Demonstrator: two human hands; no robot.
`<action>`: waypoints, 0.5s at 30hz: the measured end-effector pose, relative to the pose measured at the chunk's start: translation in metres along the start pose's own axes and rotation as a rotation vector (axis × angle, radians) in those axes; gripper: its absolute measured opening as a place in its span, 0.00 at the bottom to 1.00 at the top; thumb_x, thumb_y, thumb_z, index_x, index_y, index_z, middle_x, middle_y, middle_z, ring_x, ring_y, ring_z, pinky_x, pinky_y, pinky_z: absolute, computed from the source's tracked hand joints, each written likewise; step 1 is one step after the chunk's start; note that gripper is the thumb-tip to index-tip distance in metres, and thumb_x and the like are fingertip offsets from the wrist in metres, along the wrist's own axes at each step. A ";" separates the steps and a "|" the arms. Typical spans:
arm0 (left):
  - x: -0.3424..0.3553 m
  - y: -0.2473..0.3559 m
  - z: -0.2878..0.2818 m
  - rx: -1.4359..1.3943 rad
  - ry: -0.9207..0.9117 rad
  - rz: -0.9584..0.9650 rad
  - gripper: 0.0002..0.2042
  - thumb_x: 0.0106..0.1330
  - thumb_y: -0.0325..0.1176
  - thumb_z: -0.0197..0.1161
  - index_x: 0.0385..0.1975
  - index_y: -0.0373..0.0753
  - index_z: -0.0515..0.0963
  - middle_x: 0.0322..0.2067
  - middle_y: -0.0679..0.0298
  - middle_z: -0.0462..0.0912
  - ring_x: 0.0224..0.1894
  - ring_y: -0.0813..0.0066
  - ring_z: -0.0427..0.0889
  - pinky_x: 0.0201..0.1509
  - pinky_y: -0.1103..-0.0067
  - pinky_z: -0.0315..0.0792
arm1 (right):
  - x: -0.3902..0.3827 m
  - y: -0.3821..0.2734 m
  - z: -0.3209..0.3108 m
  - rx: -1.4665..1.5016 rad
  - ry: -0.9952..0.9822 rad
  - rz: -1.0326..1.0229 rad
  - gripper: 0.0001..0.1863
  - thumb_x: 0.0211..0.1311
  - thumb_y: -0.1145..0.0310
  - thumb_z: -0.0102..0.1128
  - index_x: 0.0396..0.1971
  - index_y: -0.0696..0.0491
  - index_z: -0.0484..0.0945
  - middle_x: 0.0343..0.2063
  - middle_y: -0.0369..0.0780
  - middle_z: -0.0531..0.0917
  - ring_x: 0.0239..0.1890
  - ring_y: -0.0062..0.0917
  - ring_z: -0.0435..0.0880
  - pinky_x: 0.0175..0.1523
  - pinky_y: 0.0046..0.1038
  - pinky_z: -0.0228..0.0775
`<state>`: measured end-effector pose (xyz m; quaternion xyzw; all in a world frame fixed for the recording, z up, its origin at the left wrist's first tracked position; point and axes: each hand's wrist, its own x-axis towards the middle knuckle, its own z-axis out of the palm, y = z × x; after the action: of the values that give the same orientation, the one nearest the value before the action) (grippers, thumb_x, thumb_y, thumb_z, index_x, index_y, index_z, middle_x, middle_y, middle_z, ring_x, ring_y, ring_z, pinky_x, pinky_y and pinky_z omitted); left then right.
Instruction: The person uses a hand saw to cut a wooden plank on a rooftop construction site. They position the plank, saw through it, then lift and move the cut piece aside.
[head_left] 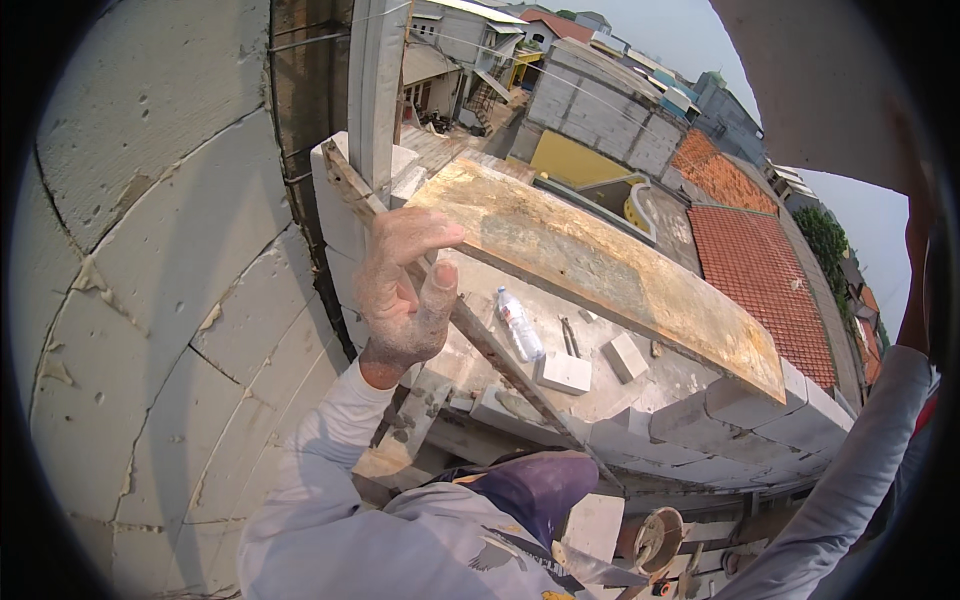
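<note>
My left hand [405, 290] is raised in front of a long narrow bar [510, 365] that slants down to the right. Its fingers bend loosely over toward the right, the thumb stands apart from them, and dust coats the skin. Part of the bar passes behind the hand; I see nothing gripped in it. At the upper right, a large pale grey block [820, 90] is held up close to view. My right arm reaches up to it, and my right hand [908, 150] lies dark and blurred against its edge, with the fingers mostly hidden.
A stained board [600, 270] lies along a low wall of white blocks [720, 420]. Beyond it are a plastic bottle [520, 325] and loose block pieces [565, 372]. A block wall [190, 300] rises at left. Below right sits a bucket [658, 540]; rooftops [755, 260] lie far off.
</note>
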<state>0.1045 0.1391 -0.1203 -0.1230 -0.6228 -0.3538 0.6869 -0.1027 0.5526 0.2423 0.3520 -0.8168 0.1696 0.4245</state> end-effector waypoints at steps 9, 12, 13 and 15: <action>0.070 -0.066 -0.113 0.527 0.105 -0.293 0.22 0.86 0.48 0.49 0.55 0.36 0.85 0.51 0.56 0.88 0.56 0.63 0.84 0.65 0.68 0.73 | 0.059 -0.082 0.145 0.277 -0.175 -0.134 0.52 0.61 0.29 0.68 0.75 0.53 0.71 0.59 0.53 0.86 0.58 0.46 0.89 0.63 0.57 0.81; 0.081 -0.084 -0.121 0.555 0.001 -0.379 0.29 0.86 0.55 0.44 0.58 0.35 0.84 0.55 0.53 0.88 0.58 0.61 0.84 0.68 0.67 0.72 | 0.055 -0.113 0.182 0.334 -0.218 -0.183 0.51 0.61 0.30 0.70 0.74 0.52 0.72 0.58 0.52 0.86 0.56 0.46 0.90 0.60 0.56 0.84; 0.081 -0.093 -0.120 0.540 -0.014 -0.411 0.32 0.86 0.57 0.42 0.59 0.35 0.84 0.56 0.52 0.88 0.59 0.61 0.83 0.68 0.66 0.72 | 0.055 -0.122 0.188 0.342 -0.233 -0.202 0.52 0.60 0.31 0.70 0.74 0.52 0.72 0.58 0.52 0.86 0.55 0.46 0.90 0.59 0.56 0.84; 0.085 -0.104 -0.126 0.505 -0.071 -0.466 0.36 0.86 0.61 0.38 0.61 0.35 0.84 0.56 0.51 0.88 0.60 0.60 0.83 0.69 0.66 0.72 | 0.052 -0.138 0.201 0.380 -0.264 -0.236 0.51 0.60 0.31 0.71 0.74 0.51 0.72 0.58 0.53 0.86 0.54 0.46 0.91 0.58 0.55 0.85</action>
<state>0.1326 -0.0410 -0.0931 0.1841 -0.7254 -0.3313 0.5745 -0.1394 0.3186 0.1648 0.5374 -0.7720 0.2217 0.2573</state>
